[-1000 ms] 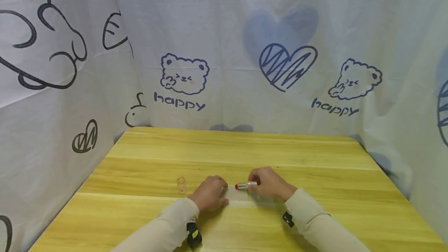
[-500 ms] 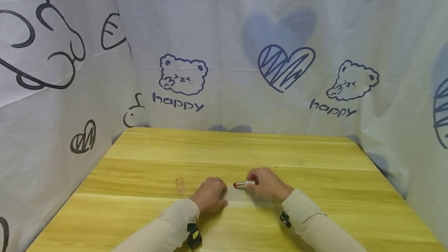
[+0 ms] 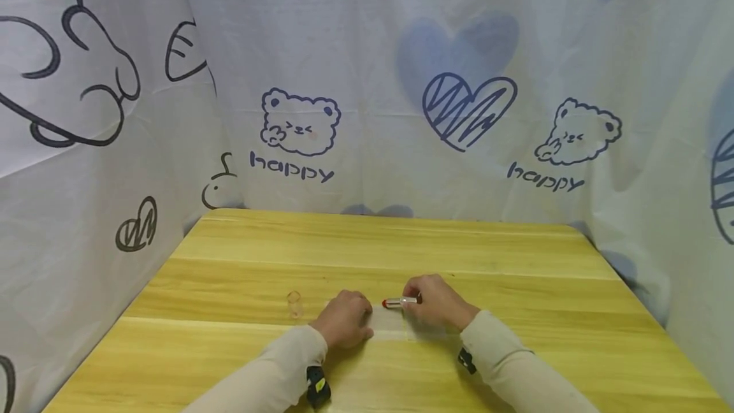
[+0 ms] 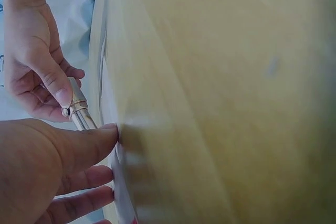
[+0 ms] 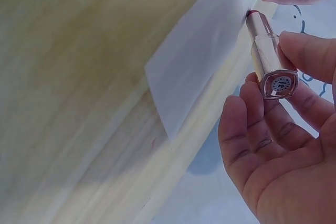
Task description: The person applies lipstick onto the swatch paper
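A lipstick (image 5: 266,56) with a red tip and a silver and clear body is pinched between thumb and fingers of my right hand (image 3: 438,301). Its tip points left, at the far edge of a small white sheet of paper (image 5: 194,56); whether it touches the paper I cannot tell. The left hand (image 3: 344,318) rests at the sheet's left end, thumb (image 4: 94,142) and fingertips on it. Farther left on the table lies a small clear object (image 3: 295,304), perhaps the lipstick's cap.
The yellow wood-grain table (image 3: 258,266) extends around both hands. A white cloth (image 3: 367,50) with printed bears and hearts hangs behind it and along both sides.
The lipstick and right hand have shifted very slightly away from the person early on, then stayed nearly still. The left hand keeps its place on the paper. The head view moved a little.
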The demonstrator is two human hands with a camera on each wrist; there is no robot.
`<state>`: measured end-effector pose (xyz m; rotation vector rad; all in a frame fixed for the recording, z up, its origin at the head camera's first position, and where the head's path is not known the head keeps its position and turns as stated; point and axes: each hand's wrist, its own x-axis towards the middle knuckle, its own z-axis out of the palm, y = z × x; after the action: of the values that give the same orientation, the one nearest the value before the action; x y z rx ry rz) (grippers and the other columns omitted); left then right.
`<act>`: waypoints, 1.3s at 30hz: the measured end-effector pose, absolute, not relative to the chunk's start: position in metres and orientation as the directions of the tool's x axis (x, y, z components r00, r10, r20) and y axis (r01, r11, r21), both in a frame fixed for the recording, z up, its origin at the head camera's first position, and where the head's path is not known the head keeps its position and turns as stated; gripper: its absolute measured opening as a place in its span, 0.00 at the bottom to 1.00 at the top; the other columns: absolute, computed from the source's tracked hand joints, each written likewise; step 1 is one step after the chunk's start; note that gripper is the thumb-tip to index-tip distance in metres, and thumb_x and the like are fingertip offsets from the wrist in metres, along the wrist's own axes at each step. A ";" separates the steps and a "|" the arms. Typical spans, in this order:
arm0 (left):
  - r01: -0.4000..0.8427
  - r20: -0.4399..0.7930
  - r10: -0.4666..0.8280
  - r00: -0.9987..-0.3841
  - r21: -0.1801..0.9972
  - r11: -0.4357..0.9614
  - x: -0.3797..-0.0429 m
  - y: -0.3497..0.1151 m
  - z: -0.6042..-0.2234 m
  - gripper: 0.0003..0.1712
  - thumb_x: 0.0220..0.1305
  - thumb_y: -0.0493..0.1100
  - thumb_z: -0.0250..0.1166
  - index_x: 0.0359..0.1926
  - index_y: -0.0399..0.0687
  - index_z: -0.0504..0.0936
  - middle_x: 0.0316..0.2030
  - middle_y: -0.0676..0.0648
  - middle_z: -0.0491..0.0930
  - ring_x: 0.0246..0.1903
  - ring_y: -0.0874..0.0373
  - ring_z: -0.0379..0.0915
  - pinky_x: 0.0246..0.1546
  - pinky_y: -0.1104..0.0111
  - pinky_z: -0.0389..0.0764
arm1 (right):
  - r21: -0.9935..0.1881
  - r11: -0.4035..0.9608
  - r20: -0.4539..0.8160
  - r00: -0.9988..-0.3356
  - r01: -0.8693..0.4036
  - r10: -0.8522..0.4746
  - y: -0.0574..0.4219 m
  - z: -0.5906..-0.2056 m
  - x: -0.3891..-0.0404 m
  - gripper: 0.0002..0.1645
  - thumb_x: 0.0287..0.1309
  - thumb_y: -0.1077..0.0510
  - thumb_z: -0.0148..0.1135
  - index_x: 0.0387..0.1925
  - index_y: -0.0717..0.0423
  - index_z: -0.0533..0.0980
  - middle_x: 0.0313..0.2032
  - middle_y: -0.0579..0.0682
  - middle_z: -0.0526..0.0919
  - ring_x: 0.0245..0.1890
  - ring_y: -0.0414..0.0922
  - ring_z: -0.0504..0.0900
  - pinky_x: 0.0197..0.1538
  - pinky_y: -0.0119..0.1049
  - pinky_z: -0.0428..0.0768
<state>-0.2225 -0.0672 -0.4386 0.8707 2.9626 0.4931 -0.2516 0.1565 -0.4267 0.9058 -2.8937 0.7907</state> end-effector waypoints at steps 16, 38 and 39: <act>0.525 0.078 0.528 -0.846 0.296 0.798 -0.225 -0.067 -0.443 0.19 0.55 0.46 0.73 0.44 0.38 0.84 0.46 0.41 0.80 0.49 0.44 0.74 0.53 0.56 0.75 | -0.430 0.716 0.152 -0.826 -0.550 -0.543 0.153 -0.425 -0.251 0.02 0.57 0.62 0.67 0.31 0.57 0.81 0.28 0.45 0.81 0.27 0.38 0.74 0.32 0.35 0.77; 0.534 0.077 0.536 -0.841 0.282 0.797 -0.224 -0.067 -0.442 0.19 0.56 0.47 0.73 0.44 0.39 0.84 0.46 0.42 0.80 0.48 0.45 0.74 0.51 0.56 0.76 | -0.418 0.733 0.112 -0.831 -0.537 -0.545 0.154 -0.424 -0.247 0.03 0.55 0.61 0.69 0.30 0.54 0.80 0.29 0.45 0.81 0.29 0.38 0.75 0.35 0.37 0.78; 0.535 0.080 0.536 -0.840 0.282 0.796 -0.224 -0.067 -0.442 0.19 0.56 0.46 0.73 0.44 0.39 0.84 0.46 0.42 0.80 0.48 0.45 0.74 0.51 0.56 0.76 | -0.422 0.734 0.107 -0.833 -0.533 -0.543 0.153 -0.423 -0.246 0.03 0.55 0.61 0.69 0.30 0.54 0.80 0.29 0.45 0.81 0.29 0.39 0.75 0.35 0.38 0.78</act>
<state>-0.2239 -0.0673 -0.4423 0.8865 2.9731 0.4650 -0.2462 0.1533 -0.4232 0.9141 -2.9466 0.7060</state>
